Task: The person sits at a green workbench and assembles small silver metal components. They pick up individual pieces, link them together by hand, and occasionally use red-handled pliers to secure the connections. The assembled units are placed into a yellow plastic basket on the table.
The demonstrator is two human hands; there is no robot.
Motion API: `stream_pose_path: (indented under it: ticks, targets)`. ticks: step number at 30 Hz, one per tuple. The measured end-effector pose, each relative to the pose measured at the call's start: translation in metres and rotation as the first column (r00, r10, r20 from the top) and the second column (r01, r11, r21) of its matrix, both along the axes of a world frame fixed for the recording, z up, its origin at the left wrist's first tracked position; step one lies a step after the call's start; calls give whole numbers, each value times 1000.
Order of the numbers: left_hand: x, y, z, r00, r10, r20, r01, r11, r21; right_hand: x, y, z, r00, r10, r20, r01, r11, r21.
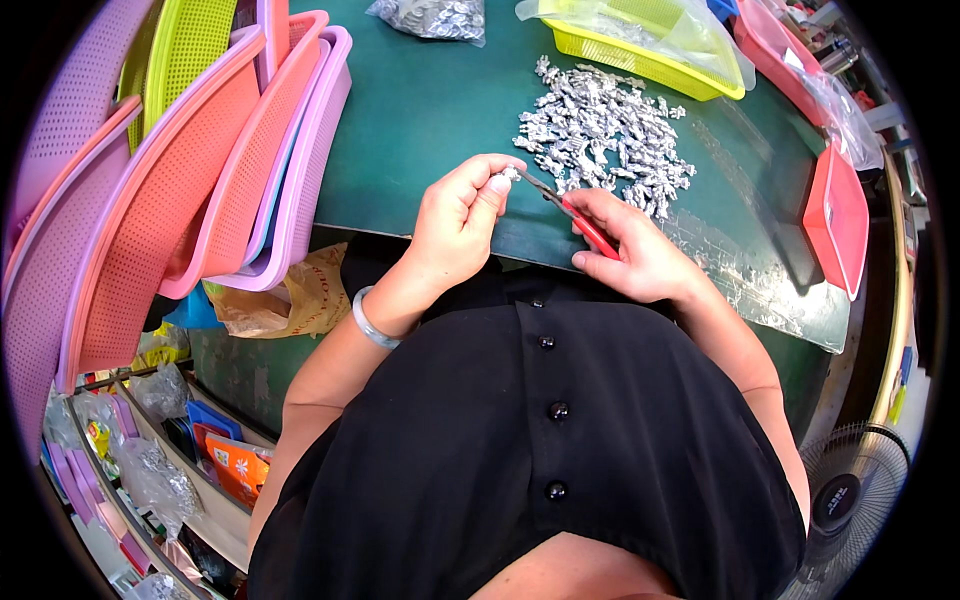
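Note:
Between the thumb and fingers of my left hand (462,212) is pinched a small silver metal piece (511,174). My right hand (638,245) grips red-handled pliers (592,228), whose dark jaws reach up to the piece; whether they are closed on it is too small to tell. Just beyond both hands, a loose heap of similar silver metal pieces (605,135) spreads over the green tabletop (420,130). Both hands are held over the table's near edge.
Stacked pink, purple and green perforated baskets (235,150) crowd the left side. A yellow-green basket (645,60) with plastic film stands behind the heap, near a bag of silver pieces (435,18). At right are a red tray (836,220) and, lower down, a fan (845,495).

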State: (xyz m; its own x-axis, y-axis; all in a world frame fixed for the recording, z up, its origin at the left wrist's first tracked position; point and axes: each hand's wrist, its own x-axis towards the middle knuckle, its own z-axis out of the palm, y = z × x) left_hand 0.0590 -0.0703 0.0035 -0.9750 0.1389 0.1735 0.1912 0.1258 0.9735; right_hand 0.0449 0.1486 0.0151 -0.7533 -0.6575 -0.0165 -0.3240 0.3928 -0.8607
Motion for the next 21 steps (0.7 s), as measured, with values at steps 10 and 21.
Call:
stream_pose_path:
  ticks: [10,21]
  targets:
    - [0,-2,0,964,-34,-264,-31,971,-239,3,-2,14,1000,-21,10,19,991,132]
    - [0,-1,2,989,-80,-126,72,995,-67,3,5,7,1000,3,-7,-4,1000,-30]
